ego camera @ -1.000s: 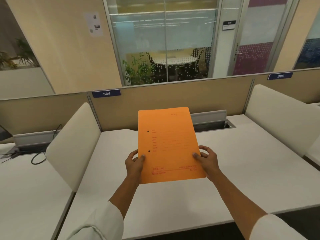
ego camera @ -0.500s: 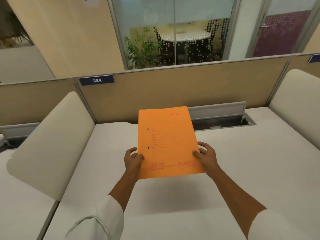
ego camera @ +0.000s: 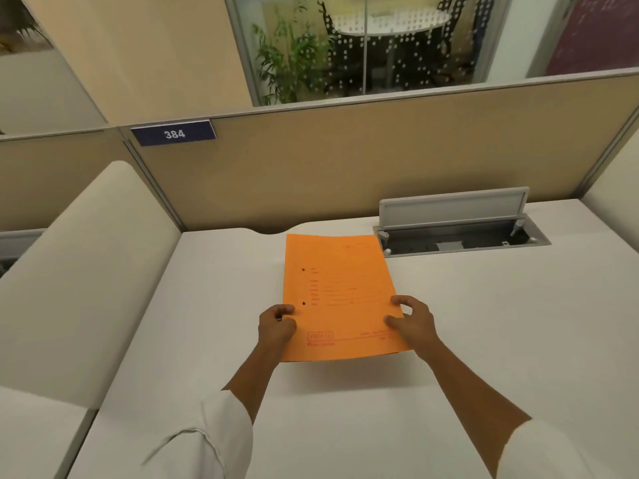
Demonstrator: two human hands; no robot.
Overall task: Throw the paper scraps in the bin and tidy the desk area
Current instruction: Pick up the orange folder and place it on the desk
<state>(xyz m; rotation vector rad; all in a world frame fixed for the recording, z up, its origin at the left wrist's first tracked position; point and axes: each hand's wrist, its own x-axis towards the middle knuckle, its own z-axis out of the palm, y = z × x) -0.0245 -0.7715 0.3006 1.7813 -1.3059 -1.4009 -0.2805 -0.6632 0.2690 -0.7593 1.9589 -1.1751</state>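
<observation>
While you look down at the white desk (ego camera: 484, 340), you hold an orange folder (ego camera: 340, 292) with both hands over its middle part. Your left hand (ego camera: 276, 328) grips the folder's left edge near the lower corner, with the fingers curled onto the top face. Your right hand (ego camera: 409, 321) holds the right edge, the thumb pressed on the top and the fingers bent at the side. The folder lies nearly flat, its near edge raised a little, with a shadow under it. Its far right corner is just beside the open grey cable box (ego camera: 460, 229) set in the desk. Behind stands a beige partition (ego camera: 345, 160) with a blue plate reading 384 (ego camera: 174, 133). A cream side screen (ego camera: 79, 271) stands at your left.
</observation>
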